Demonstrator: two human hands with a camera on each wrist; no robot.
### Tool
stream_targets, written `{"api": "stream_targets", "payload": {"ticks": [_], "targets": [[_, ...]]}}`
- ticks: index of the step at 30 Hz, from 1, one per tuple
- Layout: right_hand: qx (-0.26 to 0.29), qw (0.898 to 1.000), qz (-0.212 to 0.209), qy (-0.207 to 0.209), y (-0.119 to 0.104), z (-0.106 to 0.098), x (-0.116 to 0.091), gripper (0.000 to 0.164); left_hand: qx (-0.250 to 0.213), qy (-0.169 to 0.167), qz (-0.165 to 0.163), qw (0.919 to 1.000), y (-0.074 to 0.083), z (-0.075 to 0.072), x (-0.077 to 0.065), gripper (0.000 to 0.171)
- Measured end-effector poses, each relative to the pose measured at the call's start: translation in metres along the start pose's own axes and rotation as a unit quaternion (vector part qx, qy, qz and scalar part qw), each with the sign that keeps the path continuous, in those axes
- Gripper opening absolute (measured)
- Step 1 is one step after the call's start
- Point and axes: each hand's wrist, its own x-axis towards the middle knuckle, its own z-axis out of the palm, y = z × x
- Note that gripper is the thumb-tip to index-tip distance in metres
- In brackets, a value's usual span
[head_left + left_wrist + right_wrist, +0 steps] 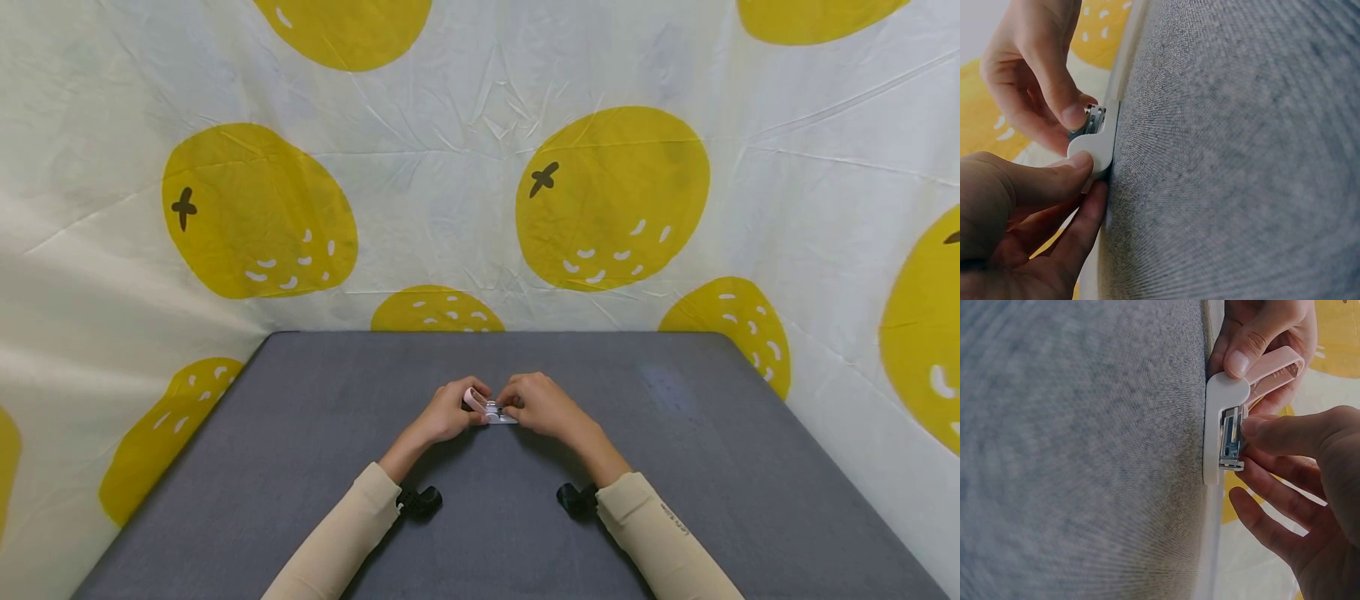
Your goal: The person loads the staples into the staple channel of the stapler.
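Observation:
A small stapler with a white base (1212,431) sits on the grey table, its pink top cover (1279,365) swung up and back. The metal staple channel (1231,440) is exposed. My left hand (450,410) holds the rounded hinge end, with the thumb on the base's side and fingers behind and under it. From the other side my right hand (542,406) pinches at the metal channel between thumb and fingers. In the right wrist view its lower fingers (1263,525) are spread away from the stapler. Whether a staple strip is between its fingertips, I cannot tell.
The grey cloth-covered table (480,533) extends around both hands. A white curtain (435,208) with yellow fruit prints hangs behind and along the sides. Black wrist devices (422,503) stick out inward from both beige sleeves (341,533).

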Motion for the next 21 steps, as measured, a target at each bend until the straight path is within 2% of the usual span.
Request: {"api": "stream_targets", "payload": {"ticks": [8,14,21], "targets": [[-0.003,1.0,-0.012,0.01,-0.0017,0.0027,-0.0027,0.012,0.001,0.001,0.012,0.9999,-0.0015,0.0002,-0.002,0.034],[-0.008,0.999,-0.028,0.017,-0.0018,0.0027,-0.0031,0.011,-0.002,0.0,0.009,1.0,-0.0013,0.0003,-0.0026,0.034],[-0.005,1.0,-0.023,0.013,-0.0016,0.0032,-0.0034,0.011,0.002,-0.002,0.01,0.9999,-0.0019,0.0011,-0.0032,0.034]]}}
